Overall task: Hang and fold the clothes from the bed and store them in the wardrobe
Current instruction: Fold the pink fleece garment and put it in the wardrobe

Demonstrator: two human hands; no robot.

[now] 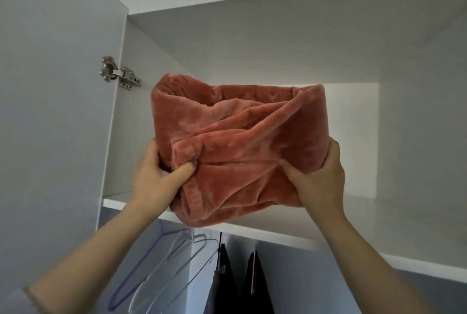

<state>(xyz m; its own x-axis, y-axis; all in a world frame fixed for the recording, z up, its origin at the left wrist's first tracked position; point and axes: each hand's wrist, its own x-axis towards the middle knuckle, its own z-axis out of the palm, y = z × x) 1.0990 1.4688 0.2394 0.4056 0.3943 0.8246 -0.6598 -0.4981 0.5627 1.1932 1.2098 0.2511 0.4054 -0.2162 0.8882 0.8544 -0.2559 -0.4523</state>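
1. Two hands on one item, head view. Left hand (pixel 154 174) and right hand (pixel 321 179) each grip a near corner of the folded pink fleece (pixel 240 136). Thumbs are pressed into the pile and fingers wrapped round its sides.
2. Fleece sits at the front of the top shelf (pixel 366 217), left of centre. Its near fold overhangs the shelf edge. Cannot tell whether the far end rests on the board.
3. Step, as judged: storing a folded piece.
4. Next move calls for a level push inward until the board bears the whole bundle. Both grips should then loosen together, so the folds hold.
5. Surface: smooth white board, so the fleece should slide easily.
6. Room: door (pixel 50 111) open at left, with a metal hinge (pixel 118 73). Below the shelf hang bare hangers (pixel 161 263) and dark clothes (pixel 240 283).
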